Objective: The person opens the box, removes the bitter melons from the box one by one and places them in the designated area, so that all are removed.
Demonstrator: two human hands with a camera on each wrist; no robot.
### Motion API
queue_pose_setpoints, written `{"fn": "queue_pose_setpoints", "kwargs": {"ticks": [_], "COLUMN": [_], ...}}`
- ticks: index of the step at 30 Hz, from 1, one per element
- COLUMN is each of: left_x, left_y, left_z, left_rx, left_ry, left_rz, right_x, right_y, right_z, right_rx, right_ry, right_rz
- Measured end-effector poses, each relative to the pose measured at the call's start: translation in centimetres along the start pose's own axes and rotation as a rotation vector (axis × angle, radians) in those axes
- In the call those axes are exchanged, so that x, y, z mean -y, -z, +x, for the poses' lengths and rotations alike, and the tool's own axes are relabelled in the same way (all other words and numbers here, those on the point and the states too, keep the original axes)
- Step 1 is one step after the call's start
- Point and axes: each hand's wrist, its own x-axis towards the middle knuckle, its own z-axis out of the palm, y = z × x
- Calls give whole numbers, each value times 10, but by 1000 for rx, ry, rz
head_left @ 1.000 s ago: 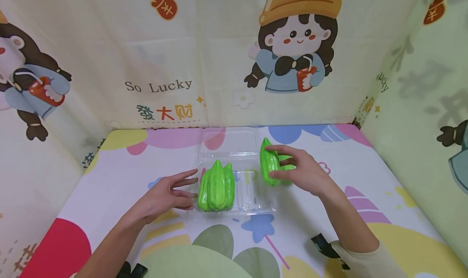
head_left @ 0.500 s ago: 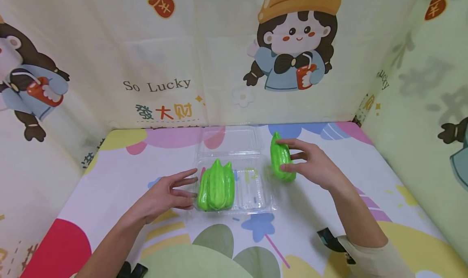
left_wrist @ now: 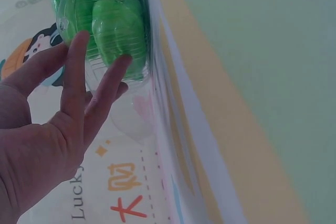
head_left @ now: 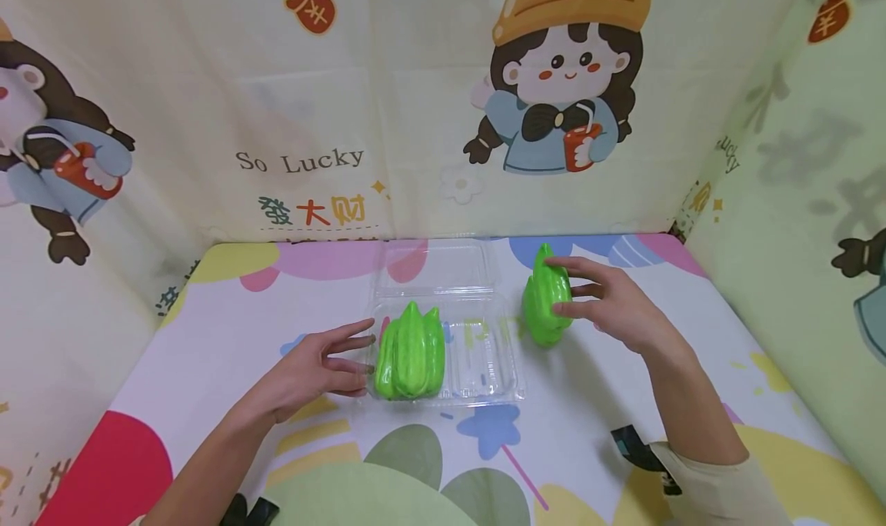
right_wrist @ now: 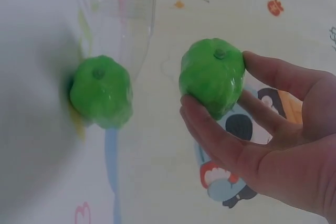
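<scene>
With fingertips and thumb, my right hand [head_left: 616, 304] pinches a glossy, ribbed green bitter melon [head_left: 552, 291], its pointed tip toward the back wall. In the right wrist view it is held above the table, apart from a second bitter melon [right_wrist: 101, 93] that lies on the cloth. Seen from the head, the held one partly covers that second one. My left hand [head_left: 310, 368] rests its fairly straight fingertips at the left side of a clear plastic box [head_left: 484, 391]. Several bitter melons [head_left: 411, 353] are piled in the box's left half; the right half's ridged floor shows.
The box's clear lid [head_left: 436, 268] lies folded back toward the rear. A colourful patterned cloth [head_left: 388, 495] covers the table. Printed curtains [head_left: 415, 111] hang behind it and on both sides. A black strap [head_left: 637, 451] sits at my right wrist.
My right hand has moved to the right and slightly back with its bitter melon, from beside the box to above the other loose one. My left hand has stayed in place.
</scene>
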Motion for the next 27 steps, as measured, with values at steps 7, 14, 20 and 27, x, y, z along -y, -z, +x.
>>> {"fn": "queue_pose_setpoints", "kwargs": {"ticks": [7, 14, 20, 27], "left_x": [-1, -2, -2, -2], "left_y": [0, 0, -1, -1], "left_z": [0, 0, 0, 0], "left_rx": [7, 5, 5, 7], "left_ry": [-10, -9, -10, -11], "left_rz": [-5, 0, 0, 0], "right_x": [-4, -10, -17, -24], "right_y": [8, 12, 13, 16], "right_z": [0, 2, 6, 8], "right_rx": [-9, -22, -29, -26], "right_ry": [-17, -40, -65, -79], "right_rz": [36, 50, 27, 13]}}
